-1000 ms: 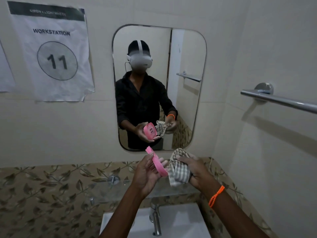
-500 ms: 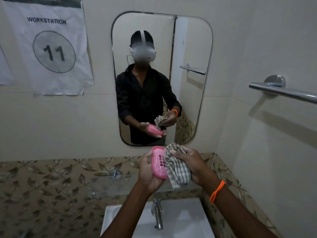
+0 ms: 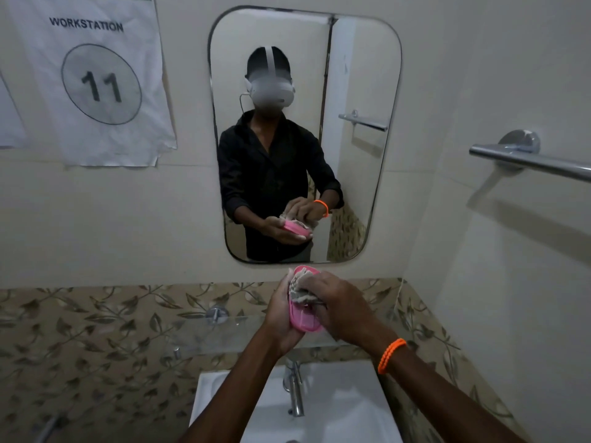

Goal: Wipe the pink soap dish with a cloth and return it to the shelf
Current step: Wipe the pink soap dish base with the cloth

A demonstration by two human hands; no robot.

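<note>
While I watch from the head view, the left hand cups the pink soap dish from below, fingers curled around its long edge, and the right hand is bunched down on a checked cloth, pressing it into the dish's hollow. The dish sits in mid-air, tilted, just at 6 o'clock of the mirror and above the glass shelf. The sink and tap lie further down at 6 o'clock. I judge we're mid-wipe, shelf return not yet begun. My worry: only one hand truly carries the dish, so a hard push from the cloth side could squirt it out of that cupped grip and drop it onto the glass or into the basin. The shelf is nearly see-through, too, so I could misjudge its edge when setting down.
</note>
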